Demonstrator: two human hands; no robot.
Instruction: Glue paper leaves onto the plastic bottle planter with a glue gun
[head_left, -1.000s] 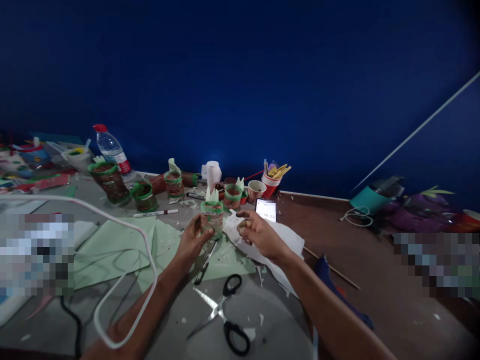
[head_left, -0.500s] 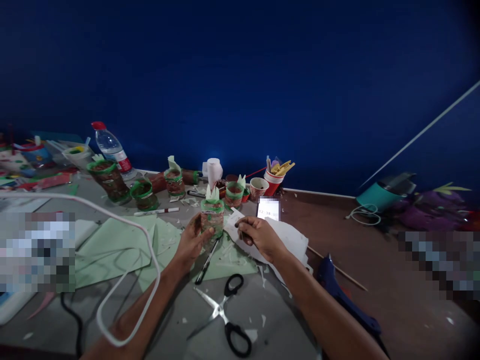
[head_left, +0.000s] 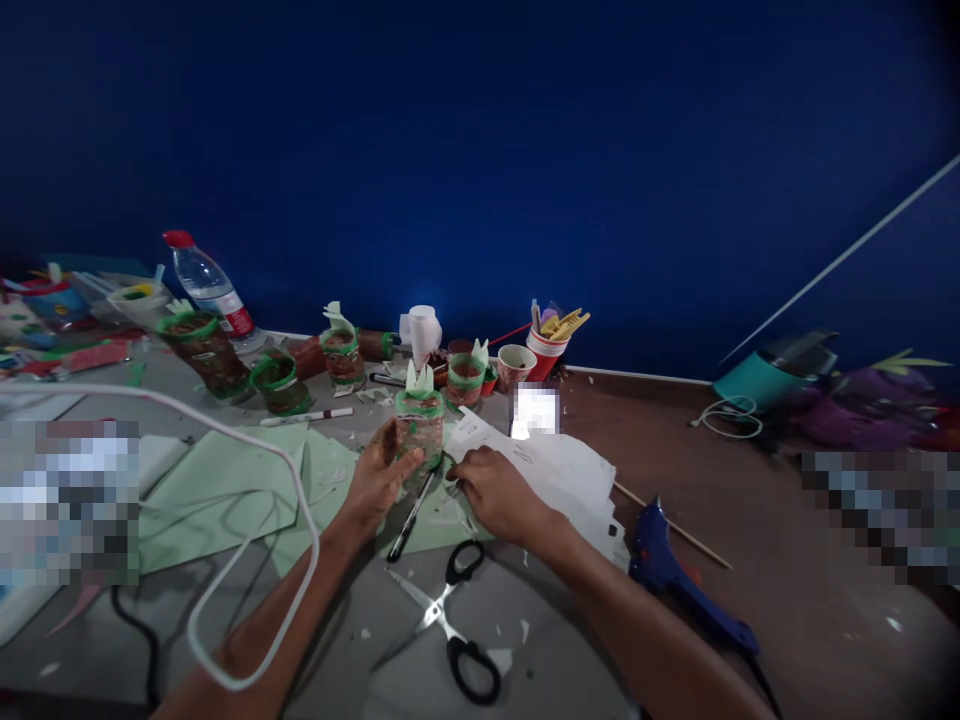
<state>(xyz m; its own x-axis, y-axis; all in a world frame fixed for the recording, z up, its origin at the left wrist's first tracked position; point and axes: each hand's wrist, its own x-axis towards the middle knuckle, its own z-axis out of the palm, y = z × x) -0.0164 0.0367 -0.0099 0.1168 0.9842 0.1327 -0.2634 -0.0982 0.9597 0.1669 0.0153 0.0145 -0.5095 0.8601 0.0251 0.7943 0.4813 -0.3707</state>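
My left hand [head_left: 375, 480] is wrapped round a small jar [head_left: 418, 428] with a green paper rim and pale paper points on top, holding it upright on the grey table [head_left: 315, 640]. My right hand [head_left: 495, 493] rests just right of the jar, palm down, fingers curled onto the light green paper [head_left: 225, 480] and white paper [head_left: 570, 470]; what its fingertips pinch is hidden. A black pen [head_left: 411, 518] lies between both hands. Black-handled scissors [head_left: 450, 620] lie open nearer to me.
Several similar green-rimmed jars [head_left: 202, 350] stand behind, with a water bottle [head_left: 206, 290], a white roll [head_left: 422, 330], a red cup of sticks [head_left: 546, 345] and a paper cup [head_left: 515, 365]. A blue glue gun [head_left: 675, 580] lies right. A white cable [head_left: 247, 560] loops at left.
My right hand dropped from beside the jar's upper part down onto the paper next to its base. The left hand kept its hold on the jar. The view shifted slightly.
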